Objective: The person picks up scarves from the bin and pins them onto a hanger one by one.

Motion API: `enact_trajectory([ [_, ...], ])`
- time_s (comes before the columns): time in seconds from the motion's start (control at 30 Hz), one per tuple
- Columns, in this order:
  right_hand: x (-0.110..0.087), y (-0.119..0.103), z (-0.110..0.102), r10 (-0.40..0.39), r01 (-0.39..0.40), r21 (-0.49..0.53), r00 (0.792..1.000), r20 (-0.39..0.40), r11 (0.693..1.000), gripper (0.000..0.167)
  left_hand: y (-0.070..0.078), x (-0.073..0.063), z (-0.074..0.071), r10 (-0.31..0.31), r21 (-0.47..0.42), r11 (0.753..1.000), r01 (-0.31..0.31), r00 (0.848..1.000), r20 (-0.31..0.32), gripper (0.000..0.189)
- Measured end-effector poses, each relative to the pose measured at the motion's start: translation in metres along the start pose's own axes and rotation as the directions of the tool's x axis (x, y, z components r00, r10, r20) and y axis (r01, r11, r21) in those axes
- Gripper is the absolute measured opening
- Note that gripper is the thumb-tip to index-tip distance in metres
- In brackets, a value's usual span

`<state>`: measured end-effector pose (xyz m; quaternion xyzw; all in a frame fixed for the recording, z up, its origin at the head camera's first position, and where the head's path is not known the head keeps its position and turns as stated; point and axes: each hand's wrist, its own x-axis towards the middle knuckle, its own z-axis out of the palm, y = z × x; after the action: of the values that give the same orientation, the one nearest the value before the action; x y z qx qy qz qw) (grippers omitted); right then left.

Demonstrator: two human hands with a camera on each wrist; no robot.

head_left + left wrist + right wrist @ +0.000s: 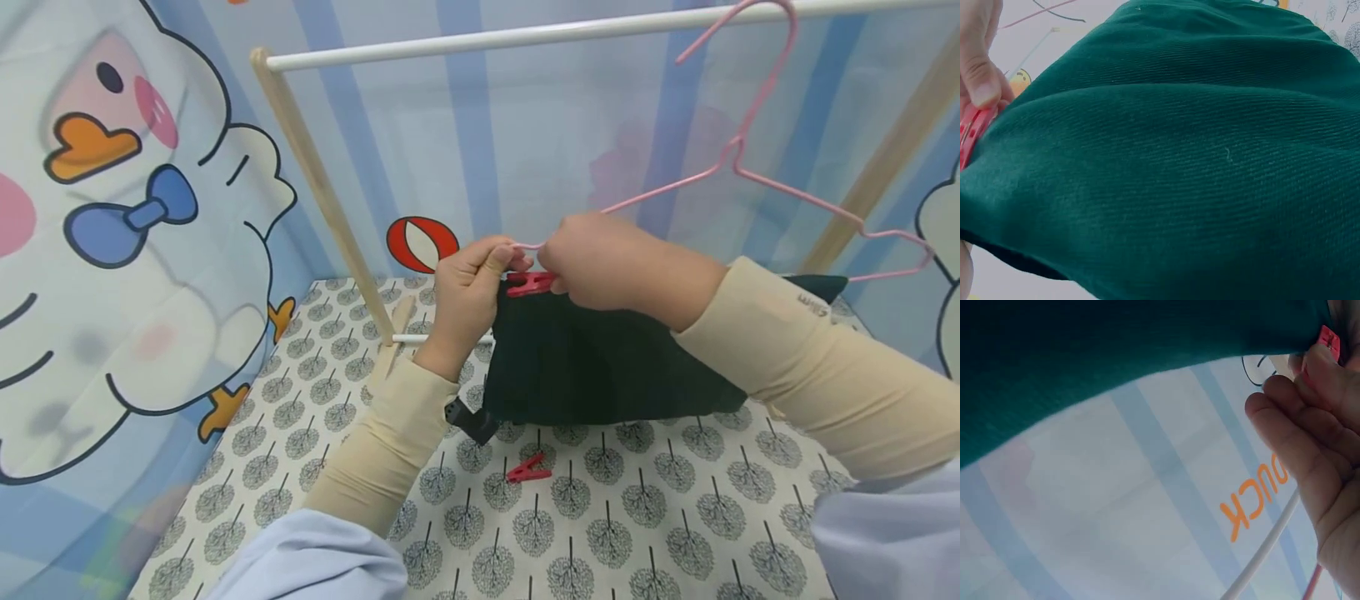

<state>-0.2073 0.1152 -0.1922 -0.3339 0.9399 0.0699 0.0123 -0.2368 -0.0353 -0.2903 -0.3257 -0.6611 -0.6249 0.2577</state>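
A dark green piece of cloth (600, 367) hangs from the lower part of a pink clothes hanger (750, 171). At the cloth's upper left corner my left hand (467, 287) pinches the hanger's end between thumb and fingers. Just to its right, my right hand (618, 262) pinches a red clothespin (530, 284) at the cloth's top edge. In the right wrist view the thumb presses on the clothespin (1330, 342), with the other fingers extended below. The cloth (1179, 181) fills most of the left wrist view, its ribbed weave showing. My right palm is hidden in the head view.
A second red clothespin (529, 470) lies on the tree-patterned tablecloth (465, 525). Behind the hands stands a rack with a white rail (525, 36) and wooden posts (322, 192). A printed curtain (555, 108) hangs at the back.
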Motion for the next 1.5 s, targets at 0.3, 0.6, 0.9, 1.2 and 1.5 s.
enact_trajectory([
  [0.3, -0.010, 0.006, 0.001, 0.003, -0.001, -0.060, 1.000, 0.027, 0.998, 0.008, -0.007, 0.000, 0.000, 0.024, 0.005, 1.000, -0.025, 0.998, 0.050, 0.015],
  [0.6, -0.014, 0.008, 0.002, 0.037, -0.029, -0.105, 0.997, 0.070, 0.994, 0.004, -0.007, 0.001, 0.005, 0.025, 0.008, 1.000, -0.025, 0.998, 0.055, 0.014],
  [0.9, -0.009, -0.006, 0.002, 0.084, -0.061, -0.140, 0.983, 0.166, 0.988, 0.012, -0.006, -0.003, 0.012, 0.017, -0.002, 1.000, -0.017, 0.996, 0.085, 0.014],
  [1.2, -0.005, -0.021, 0.004, 0.032, -0.018, -0.148, 0.995, 0.091, 0.989, 0.014, -0.008, -0.006, 0.009, 0.031, 0.015, 0.999, -0.033, 0.994, 0.103, 0.018],
  [1.5, 0.000, -0.028, 0.006, 0.030, -0.028, -0.188, 1.000, 0.007, 0.982, 0.016, -0.006, -0.007, 0.007, 0.028, -0.017, 0.999, -0.027, 0.997, 0.069, 0.022],
])
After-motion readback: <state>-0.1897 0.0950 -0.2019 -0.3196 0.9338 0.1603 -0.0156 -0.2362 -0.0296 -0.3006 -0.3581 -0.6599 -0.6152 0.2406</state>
